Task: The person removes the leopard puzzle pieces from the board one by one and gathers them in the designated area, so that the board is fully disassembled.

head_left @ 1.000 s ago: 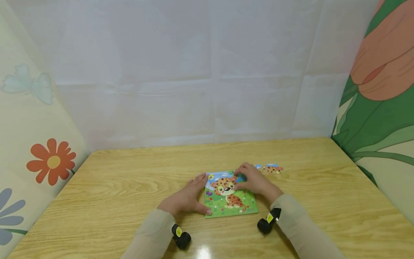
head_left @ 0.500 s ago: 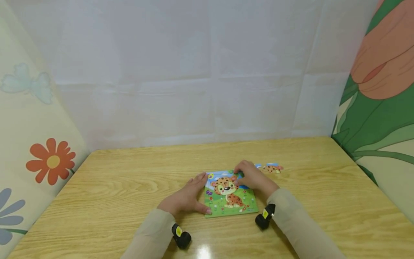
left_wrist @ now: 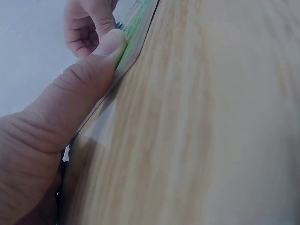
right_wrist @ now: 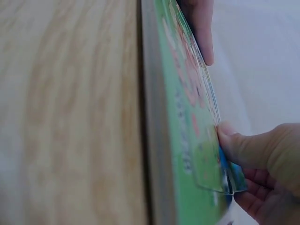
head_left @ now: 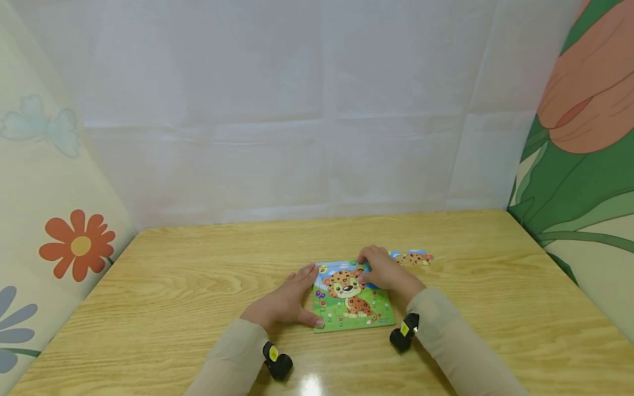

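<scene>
A square jigsaw puzzle board [head_left: 354, 305] with a cartoon leopard on green grass lies flat on the wooden table. My left hand [head_left: 284, 300] rests along its left side, fingers fairly straight near the upper corner. In the left wrist view the thumb [left_wrist: 89, 70] presses on the board's near corner. My right hand [head_left: 388, 272] is over the upper right part of the board. Seen from the right wrist, its thumb and fingers pinch a blue-green puzzle piece [right_wrist: 238, 177] that stands a little raised from the board. The right hand hides much of that corner in the head view.
Loose puzzle pieces [head_left: 416, 257] with leopard spots and blue sky lie just beyond the right hand. Behind the wooden table [head_left: 198, 258] hangs a white cloth [head_left: 277, 137]. Flower-painted panels [head_left: 79, 247] stand on both sides.
My right hand has shifted slightly away from me and leftward at the board's upper right corner. The left hand and the board have stayed put.
</scene>
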A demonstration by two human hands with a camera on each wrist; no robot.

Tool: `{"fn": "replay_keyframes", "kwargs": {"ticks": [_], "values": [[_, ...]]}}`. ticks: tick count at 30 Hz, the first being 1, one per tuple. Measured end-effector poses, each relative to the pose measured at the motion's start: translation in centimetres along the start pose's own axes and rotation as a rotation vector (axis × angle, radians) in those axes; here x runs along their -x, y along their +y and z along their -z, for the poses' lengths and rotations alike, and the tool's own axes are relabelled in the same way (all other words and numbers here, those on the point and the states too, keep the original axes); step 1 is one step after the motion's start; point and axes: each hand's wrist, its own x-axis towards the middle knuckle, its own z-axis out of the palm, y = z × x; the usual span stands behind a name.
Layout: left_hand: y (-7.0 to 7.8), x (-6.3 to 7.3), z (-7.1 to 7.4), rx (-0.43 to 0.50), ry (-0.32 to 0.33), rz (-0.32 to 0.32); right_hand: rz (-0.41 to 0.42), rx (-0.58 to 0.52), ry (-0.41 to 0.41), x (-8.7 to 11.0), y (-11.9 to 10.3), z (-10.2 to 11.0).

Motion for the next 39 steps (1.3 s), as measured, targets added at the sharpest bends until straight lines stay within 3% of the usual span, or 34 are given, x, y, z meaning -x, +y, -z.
{"fn": "replay_keyframes", "kwargs": {"ticks": [10, 17, 23, 31, 39], "values": [[-0.2, -0.1, -0.1, -0.001, -0.001, -0.004, -0.034, -0.04, 0.027, 0.1, -0.3, 0.2], [-0.2, -0.1, -0.1, -0.004, 0.0, -0.004, -0.103, -0.211, 0.013, 0.1, 0.0, -0.3], [-0.2, -0.1, -0.1, -0.011, 0.001, -0.008, -0.139, -0.356, 0.09, 0.2, 0.9, -0.9], [-0.1, 0.0, -0.1, -0.012, 0.002, -0.004, -0.11, -0.469, 0.183, 0.4, 1.7, -1.5], [-0.2, 0.0, 0.0, -0.009, -0.001, -0.01, -0.158, -0.663, 0.263, 0.4, 1.8, -1.4]]}}
